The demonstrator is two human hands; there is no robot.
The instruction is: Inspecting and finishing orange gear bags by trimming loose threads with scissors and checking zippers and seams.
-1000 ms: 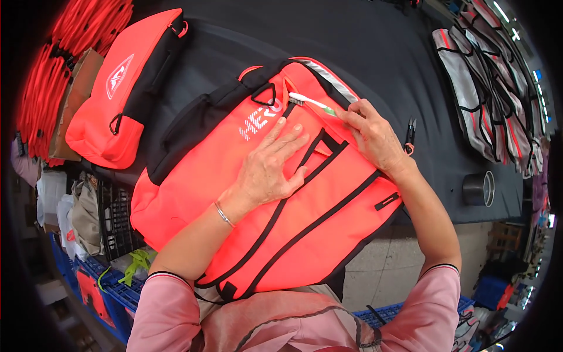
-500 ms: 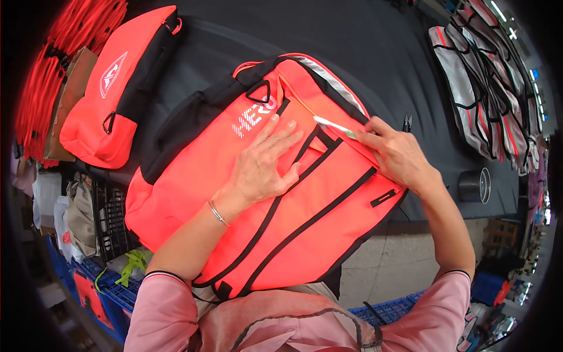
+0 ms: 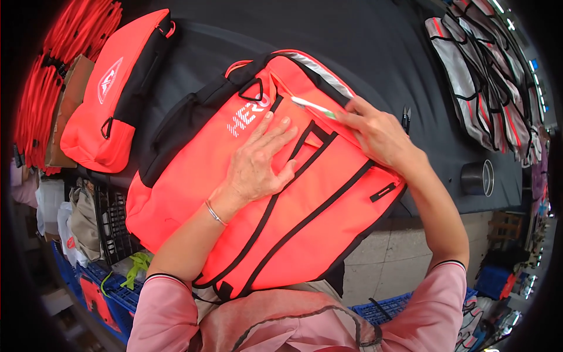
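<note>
A large neon-coral bag with black trim and white lettering lies across the near side of the black-covered table. My left hand rests flat on its front panel, fingers stretched out below the lettering. In my right hand, near the bag's right edge, is a slim white-and-green stick that looks like a toothbrush. Its white end points left over the panel, close to the open, silver-lined top edge; bristles are too blurred to make out. The fingers of that hand are closed round the green end.
Another coral-and-black bag lies at the left, beside cardboard and stacked coral pieces. To the right are thread snips, a metal cup and piled grey pieces. Crates stand below the table's left end.
My right hand has moved left and slightly up with the toothbrush, whose white end is now nearer the lettering. My left hand stays flat on the bag; the whole view has shifted slightly.
</note>
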